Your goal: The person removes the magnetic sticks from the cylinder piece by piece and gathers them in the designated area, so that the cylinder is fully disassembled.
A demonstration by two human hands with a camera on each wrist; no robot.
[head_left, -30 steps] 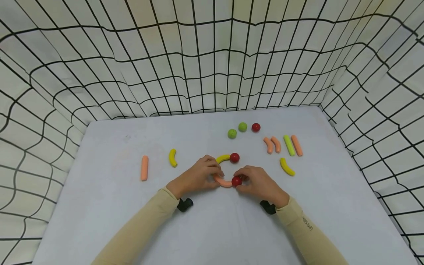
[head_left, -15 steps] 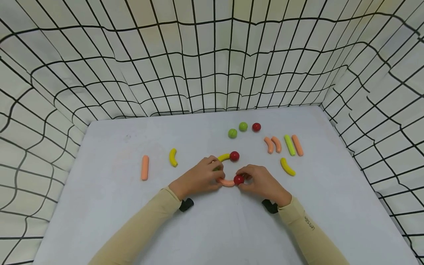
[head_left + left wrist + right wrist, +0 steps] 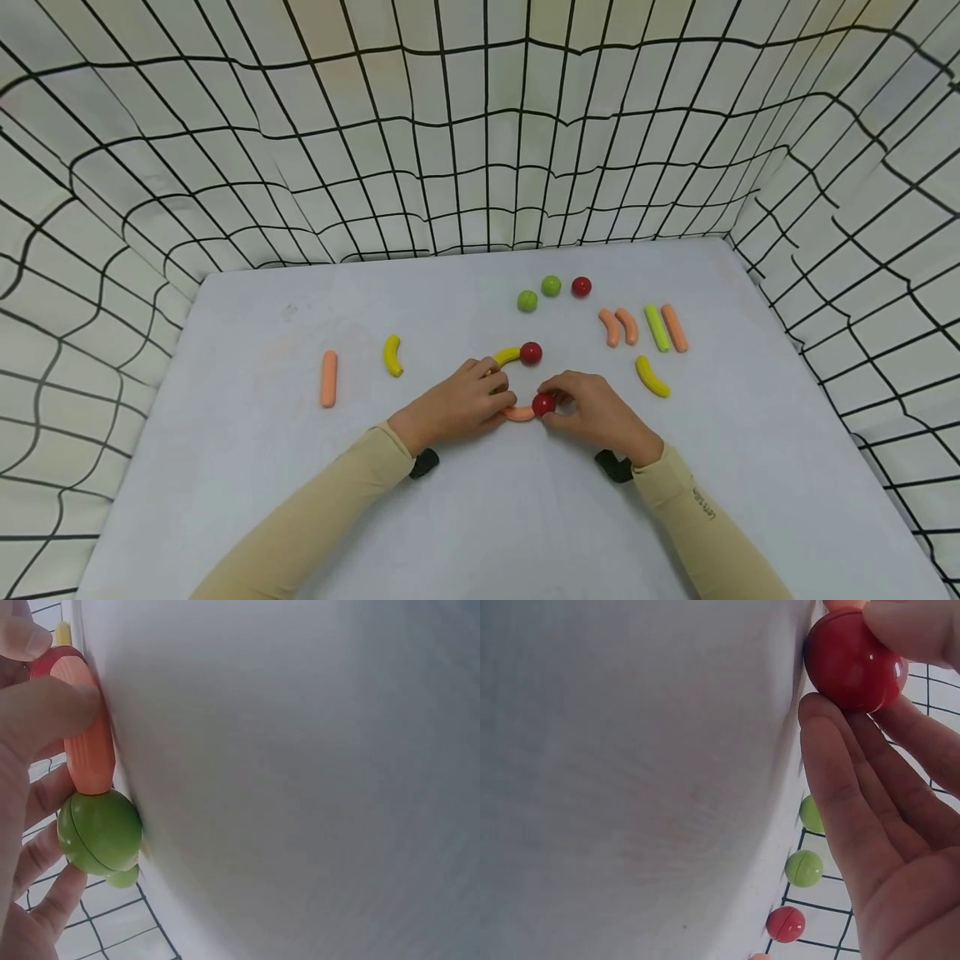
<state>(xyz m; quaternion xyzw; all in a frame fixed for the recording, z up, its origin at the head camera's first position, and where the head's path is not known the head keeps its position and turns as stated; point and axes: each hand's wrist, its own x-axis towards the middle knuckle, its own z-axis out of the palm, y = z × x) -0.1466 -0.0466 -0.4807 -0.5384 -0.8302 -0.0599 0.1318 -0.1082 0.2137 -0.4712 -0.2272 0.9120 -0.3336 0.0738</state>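
My left hand (image 3: 461, 400) grips a curved orange stick (image 3: 519, 413), its thumb across the stick in the left wrist view. A green ball (image 3: 97, 832) touches one end of that stick, with left fingertips against it; the left hand hides it in the head view. At the stick's other end sits a red ball (image 3: 543, 405). My right hand (image 3: 596, 412) pinches this ball between thumb and fingers. Just beyond the left fingers, a curved yellow stick (image 3: 507, 356) meets a second red ball (image 3: 531, 353); the yellow stick's near end is hidden.
A straight orange stick (image 3: 328, 379) and a curved yellow one (image 3: 392, 356) lie at left. Green balls (image 3: 551, 286) and another red ball (image 3: 581, 287) stand at the back. Rightward lie short orange sticks (image 3: 608, 327), a green stick (image 3: 656, 327) and a yellow one (image 3: 652, 377). Black netting (image 3: 487, 167) surrounds the table.
Both hands have shifted slightly right and away from the body, taking the orange stick and red ball along. The left hand now covers more of the orange stick. The other pieces stay put.
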